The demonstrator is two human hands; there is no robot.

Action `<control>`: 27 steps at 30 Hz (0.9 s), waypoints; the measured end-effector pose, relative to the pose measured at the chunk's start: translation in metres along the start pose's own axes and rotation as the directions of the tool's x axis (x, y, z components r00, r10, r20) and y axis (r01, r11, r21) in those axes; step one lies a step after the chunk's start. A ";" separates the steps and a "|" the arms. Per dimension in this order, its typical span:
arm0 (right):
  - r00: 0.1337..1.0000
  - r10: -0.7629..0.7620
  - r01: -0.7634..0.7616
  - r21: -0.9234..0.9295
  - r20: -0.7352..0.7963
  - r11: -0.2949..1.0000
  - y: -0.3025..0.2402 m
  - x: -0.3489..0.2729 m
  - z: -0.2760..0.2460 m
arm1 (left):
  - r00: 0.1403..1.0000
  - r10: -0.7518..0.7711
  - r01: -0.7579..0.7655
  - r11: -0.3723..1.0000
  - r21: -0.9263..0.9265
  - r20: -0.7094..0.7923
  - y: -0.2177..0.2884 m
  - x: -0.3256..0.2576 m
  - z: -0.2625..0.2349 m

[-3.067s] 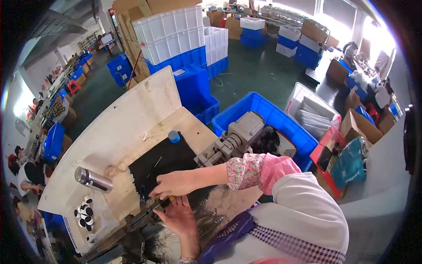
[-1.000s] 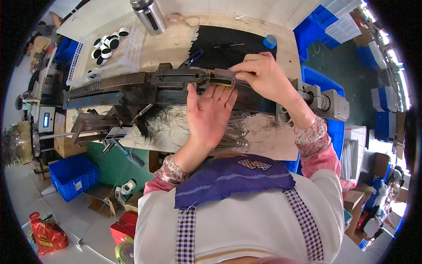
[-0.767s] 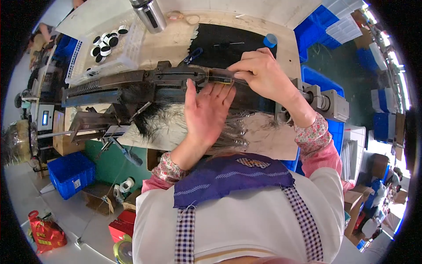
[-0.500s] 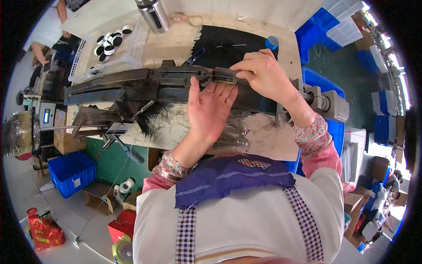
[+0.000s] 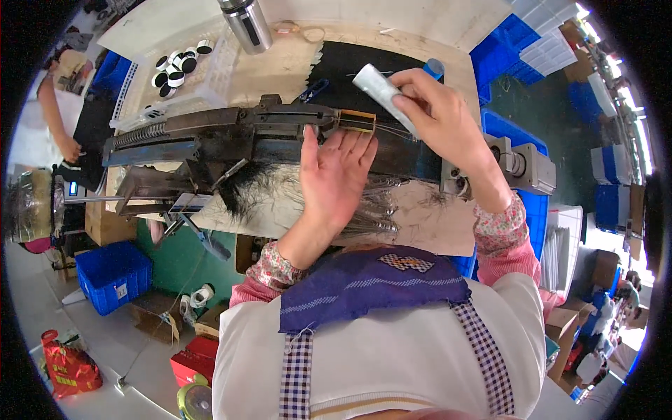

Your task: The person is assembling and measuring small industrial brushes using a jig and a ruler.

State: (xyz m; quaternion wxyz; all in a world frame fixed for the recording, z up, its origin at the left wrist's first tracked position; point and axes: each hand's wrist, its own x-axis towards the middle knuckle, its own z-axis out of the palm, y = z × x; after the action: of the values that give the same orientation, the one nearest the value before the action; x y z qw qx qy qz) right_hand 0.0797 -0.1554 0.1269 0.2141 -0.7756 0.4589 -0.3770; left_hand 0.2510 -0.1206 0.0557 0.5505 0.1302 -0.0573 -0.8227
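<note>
We are lifting our right hand (image 5: 437, 115), now gripping a white tube (image 5: 383, 89), off the hair-clamping machine (image 5: 259, 133), while our left hand (image 5: 336, 178) is staying flat and open on the hair strands (image 5: 273, 189).

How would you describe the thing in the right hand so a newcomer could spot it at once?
Find the long dark metal machine across the wooden bench. Above its right end, the right hand grips a pale grey flat bar, tilted. Nothing else near it is pale and hand-held.

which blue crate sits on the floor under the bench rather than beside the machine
The blue crate at lower left, on the floor below the bench edge. The other blue crates sit at upper right, past the right hand.
</note>
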 end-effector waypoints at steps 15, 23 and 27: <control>0.963 0.084 0.057 -0.496 0.258 0.867 -0.025 -0.018 0.026 | 1.000 0.003 -0.003 0.994 0.110 -0.003 0.001 -0.004 0.008; 0.962 0.015 0.143 -0.553 0.272 0.821 -0.018 -0.016 0.032 | 0.993 0.006 0.004 0.996 0.087 -0.116 0.002 -0.003 0.011; 0.976 0.036 0.079 -0.498 0.216 0.863 -0.012 -0.024 0.023 | 0.998 0.004 0.005 0.989 0.149 -0.058 -0.002 0.004 -0.001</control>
State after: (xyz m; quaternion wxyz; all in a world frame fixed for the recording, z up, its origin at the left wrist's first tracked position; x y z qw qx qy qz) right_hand 0.0974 -0.1294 0.1110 0.0489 -0.8461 0.5063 -0.1592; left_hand 0.2478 -0.1228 0.0538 0.5406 0.1949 -0.1026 -0.8120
